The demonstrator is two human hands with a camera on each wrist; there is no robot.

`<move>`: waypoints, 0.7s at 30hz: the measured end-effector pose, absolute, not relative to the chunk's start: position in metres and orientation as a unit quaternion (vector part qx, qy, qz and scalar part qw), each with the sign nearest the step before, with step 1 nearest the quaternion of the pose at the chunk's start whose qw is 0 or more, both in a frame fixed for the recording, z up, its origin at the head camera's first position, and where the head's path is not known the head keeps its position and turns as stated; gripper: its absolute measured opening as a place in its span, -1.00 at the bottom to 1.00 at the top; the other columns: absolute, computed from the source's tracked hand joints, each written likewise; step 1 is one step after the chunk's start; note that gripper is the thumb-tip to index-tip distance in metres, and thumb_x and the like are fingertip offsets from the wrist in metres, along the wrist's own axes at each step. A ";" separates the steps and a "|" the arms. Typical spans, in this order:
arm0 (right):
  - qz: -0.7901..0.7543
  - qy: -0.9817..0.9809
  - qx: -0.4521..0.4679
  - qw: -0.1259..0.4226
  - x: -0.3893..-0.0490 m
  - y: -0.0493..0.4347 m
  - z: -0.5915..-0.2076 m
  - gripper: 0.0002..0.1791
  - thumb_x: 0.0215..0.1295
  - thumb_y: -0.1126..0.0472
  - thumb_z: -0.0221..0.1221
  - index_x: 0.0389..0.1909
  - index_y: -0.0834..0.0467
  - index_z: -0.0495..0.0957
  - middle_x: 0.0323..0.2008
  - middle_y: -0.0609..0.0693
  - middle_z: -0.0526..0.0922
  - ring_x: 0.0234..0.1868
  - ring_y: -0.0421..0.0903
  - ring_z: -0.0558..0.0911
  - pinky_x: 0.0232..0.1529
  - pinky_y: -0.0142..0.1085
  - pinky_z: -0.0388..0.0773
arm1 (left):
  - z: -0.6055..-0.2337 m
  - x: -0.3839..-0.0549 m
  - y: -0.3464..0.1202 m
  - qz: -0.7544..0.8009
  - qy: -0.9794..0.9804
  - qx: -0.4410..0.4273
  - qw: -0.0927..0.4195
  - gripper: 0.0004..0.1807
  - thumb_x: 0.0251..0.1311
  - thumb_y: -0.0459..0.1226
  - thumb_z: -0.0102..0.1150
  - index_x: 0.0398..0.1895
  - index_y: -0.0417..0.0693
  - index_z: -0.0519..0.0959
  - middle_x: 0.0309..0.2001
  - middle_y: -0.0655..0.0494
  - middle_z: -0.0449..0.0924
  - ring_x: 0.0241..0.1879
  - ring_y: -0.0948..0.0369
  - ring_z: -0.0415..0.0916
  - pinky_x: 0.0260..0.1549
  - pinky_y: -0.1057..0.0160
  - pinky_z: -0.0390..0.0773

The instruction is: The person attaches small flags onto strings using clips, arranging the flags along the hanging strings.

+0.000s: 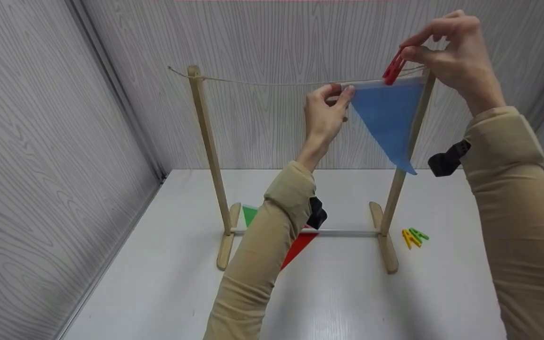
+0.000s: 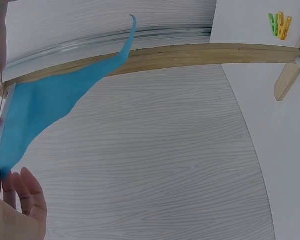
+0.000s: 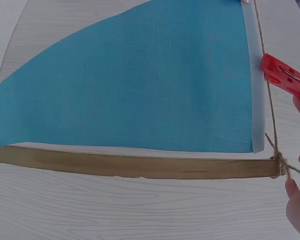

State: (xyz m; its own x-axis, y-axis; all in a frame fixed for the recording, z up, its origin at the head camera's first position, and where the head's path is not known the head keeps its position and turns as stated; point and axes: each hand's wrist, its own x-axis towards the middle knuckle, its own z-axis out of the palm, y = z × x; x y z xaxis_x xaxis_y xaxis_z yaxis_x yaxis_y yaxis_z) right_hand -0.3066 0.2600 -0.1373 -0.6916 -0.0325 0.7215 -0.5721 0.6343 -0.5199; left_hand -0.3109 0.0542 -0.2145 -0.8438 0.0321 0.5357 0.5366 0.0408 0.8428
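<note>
1. A plain blue triangular pennant (image 1: pixel 385 118) with a white band (image 3: pixel 258 100) along its top hangs point-down at the string (image 1: pixel 262 84), near the right-hand wooden post (image 1: pixel 395 203); its narrow tip curls sideways.
2. The left hand (image 1: pixel 326 111) pinches the pennant's upper left corner between thumb and fingers.
3. The right hand (image 1: pixel 461 56) pinches a glossy red, slotted clothespin (image 1: pixel 395 68), its nose at the band and string.
</note>
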 end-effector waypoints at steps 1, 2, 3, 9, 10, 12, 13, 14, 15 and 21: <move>0.388 -0.835 0.179 0.346 -0.307 0.260 -0.137 -0.94 0.25 0.24 0.37 -0.34 0.04 0.81 -0.40 -0.40 0.39 -0.14 -0.38 0.24 0.02 -0.41 0.10 | -0.214 -0.311 0.054 -0.661 -0.696 -0.205 0.191 -0.71 0.42 -0.29 0.15 0.05 -0.34 0.62 -0.02 -0.19 0.67 -0.25 0.22 0.63 -0.39 0.42 0.65; 0.383 -0.837 0.180 0.347 -0.307 0.260 -0.138 -0.93 0.25 0.25 0.37 -0.34 0.02 0.81 -0.40 -0.39 0.37 -0.14 -0.38 0.23 0.02 -0.41 0.10 | -0.214 -0.311 0.054 -0.661 -0.696 -0.205 0.191 -0.70 0.42 -0.29 0.15 0.06 -0.35 0.62 -0.02 -0.19 0.67 -0.24 0.21 0.64 -0.39 0.42 0.65; 0.380 -0.838 0.183 0.347 -0.307 0.260 -0.138 -0.93 0.25 0.25 0.37 -0.35 0.02 0.81 -0.40 -0.39 0.36 -0.14 -0.38 0.23 0.01 -0.41 0.09 | -0.214 -0.311 0.054 -0.660 -0.697 -0.205 0.192 -0.70 0.42 -0.29 0.15 0.06 -0.35 0.62 -0.02 -0.20 0.67 -0.24 0.19 0.64 -0.39 0.42 0.65; 0.359 -0.838 0.214 0.352 -0.306 0.258 -0.139 -0.94 0.26 0.27 0.36 -0.33 0.09 0.81 -0.43 -0.45 0.36 -0.16 -0.40 0.21 -0.01 -0.44 0.08 | -0.213 -0.310 0.055 -0.656 -0.701 -0.203 0.194 -0.70 0.42 -0.28 0.15 0.06 -0.32 0.62 -0.02 -0.17 0.68 -0.22 0.17 0.67 -0.37 0.43 0.65; 0.357 -0.838 0.217 0.352 -0.306 0.258 -0.139 -0.94 0.27 0.27 0.36 -0.33 0.09 0.80 -0.44 -0.46 0.37 -0.15 -0.40 0.21 -0.01 -0.44 0.08 | -0.213 -0.310 0.055 -0.655 -0.701 -0.204 0.195 -0.71 0.43 -0.28 0.15 0.05 -0.32 0.62 -0.02 -0.17 0.68 -0.22 0.17 0.67 -0.37 0.43 0.65; 0.354 -0.839 0.218 0.350 -0.305 0.258 -0.139 -0.93 0.28 0.27 0.35 -0.32 0.10 0.80 -0.43 -0.47 0.37 -0.14 -0.40 0.20 0.00 -0.44 0.08 | -0.213 -0.310 0.055 -0.653 -0.702 -0.206 0.198 -0.71 0.43 -0.28 0.15 0.04 -0.32 0.63 -0.02 -0.17 0.68 -0.21 0.17 0.67 -0.38 0.44 0.64; 0.352 -0.841 0.218 0.349 -0.305 0.258 -0.139 -0.93 0.28 0.27 0.34 -0.31 0.11 0.80 -0.42 -0.47 0.36 -0.14 -0.40 0.20 0.00 -0.44 0.08 | -0.213 -0.310 0.056 -0.654 -0.700 -0.207 0.200 -0.71 0.43 -0.28 0.15 0.04 -0.33 0.63 -0.03 -0.18 0.68 -0.20 0.15 0.68 -0.39 0.44 0.64; 0.349 -0.843 0.217 0.347 -0.304 0.258 -0.139 -0.92 0.29 0.26 0.34 -0.29 0.14 0.80 -0.41 -0.47 0.36 -0.13 -0.41 0.20 0.01 -0.44 0.08 | -0.213 -0.310 0.056 -0.654 -0.699 -0.207 0.202 -0.71 0.43 -0.28 0.15 0.04 -0.33 0.63 -0.03 -0.18 0.68 -0.19 0.14 0.69 -0.39 0.44 0.64; 0.345 -0.846 0.216 0.346 -0.304 0.258 -0.139 -0.90 0.30 0.26 0.33 -0.27 0.18 0.79 -0.40 -0.47 0.35 -0.12 -0.41 0.20 0.01 -0.44 0.08 | -0.212 -0.310 0.056 -0.656 -0.697 -0.208 0.203 -0.71 0.42 -0.28 0.15 0.03 -0.34 0.63 -0.03 -0.18 0.68 -0.18 0.12 0.69 -0.39 0.44 0.64; 0.323 -0.856 0.217 0.341 -0.302 0.257 -0.139 -0.79 0.33 0.27 0.30 -0.17 0.36 0.72 -0.39 -0.49 0.32 -0.12 -0.43 0.16 0.01 -0.44 0.09 | -0.211 -0.309 0.058 -0.662 -0.689 -0.212 0.205 -0.72 0.42 -0.29 0.16 0.00 -0.35 0.64 -0.02 -0.21 0.68 -0.10 0.02 0.71 -0.41 0.43 0.63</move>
